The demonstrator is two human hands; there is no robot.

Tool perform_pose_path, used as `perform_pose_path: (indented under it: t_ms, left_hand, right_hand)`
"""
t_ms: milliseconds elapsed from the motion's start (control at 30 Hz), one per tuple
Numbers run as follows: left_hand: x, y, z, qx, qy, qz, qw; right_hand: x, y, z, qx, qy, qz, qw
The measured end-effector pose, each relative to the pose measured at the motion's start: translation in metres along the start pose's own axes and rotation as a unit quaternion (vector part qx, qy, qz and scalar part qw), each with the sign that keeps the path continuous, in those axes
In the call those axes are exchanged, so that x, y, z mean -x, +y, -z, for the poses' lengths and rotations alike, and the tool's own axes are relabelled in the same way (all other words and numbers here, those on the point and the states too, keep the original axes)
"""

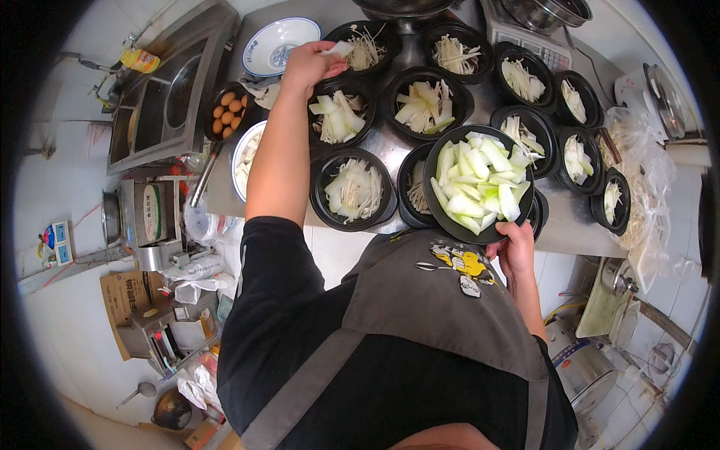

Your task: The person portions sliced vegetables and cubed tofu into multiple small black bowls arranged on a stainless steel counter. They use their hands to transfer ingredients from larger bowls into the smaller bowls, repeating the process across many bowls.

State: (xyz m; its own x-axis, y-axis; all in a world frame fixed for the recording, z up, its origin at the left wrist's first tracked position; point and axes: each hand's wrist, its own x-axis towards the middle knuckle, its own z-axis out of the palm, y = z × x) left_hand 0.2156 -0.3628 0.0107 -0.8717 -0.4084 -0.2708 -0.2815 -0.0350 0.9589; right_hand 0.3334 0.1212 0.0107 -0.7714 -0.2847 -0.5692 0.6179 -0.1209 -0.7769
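Between the fingers of my left hand (pixel 311 68) is a pale melon slice (pixel 340 49). That hand hovers at the left rim of a black bowl (pixel 394 52) with enoki mushrooms (pixel 364 50) in it. My right hand (pixel 514 246) grips the near rim of a black dish (pixel 450 229) heaped with pale green melon slices (pixel 478 174). The dish is held above the table's front, partly hiding a bowl of enoki (pixel 417 188). Several other black bowls hold enoki and melon slices, among them a middle bowl (pixel 388 101) and a front-left bowl (pixel 320 211).
On the steel table (pixel 579 233) are a blue-rimmed white bowl (pixel 256 53), a bowl of white cubes (pixel 241 185) and a pan of brown eggs (pixel 229 115). A digital scale (pixel 554 56) stands at the back right, a plastic bag of enoki (pixel 635 185) at the right edge. A sink (pixel 169 107) is left.
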Motion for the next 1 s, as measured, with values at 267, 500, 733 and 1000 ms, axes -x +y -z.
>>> perform_pose_path:
  t_ms: [267,500,733,1000]
  left_hand:
    - [-0.006,0.021,-0.039,-0.335,0.151,-0.17,0.914]
    - [0.132,0.019,-0.159,-0.264,-0.264,-0.422,0.826]
    - [0.165,0.003,-0.191,-0.477,-0.253,-0.405,0.738]
    - [0.169,-0.004,-0.189,-0.503,-0.277,-0.361,0.735]
  right_hand:
    - [0.0,-0.003,-0.005,0.007,0.008,-0.012,1.0]
    - [-0.006,-0.005,-0.009,0.006,-0.016,-0.025,1.0]
    - [-0.007,-0.007,-0.019,0.013,-0.016,-0.042,0.999]
    - [-0.006,-0.002,-0.019,0.027,-0.036,-0.049,0.998]
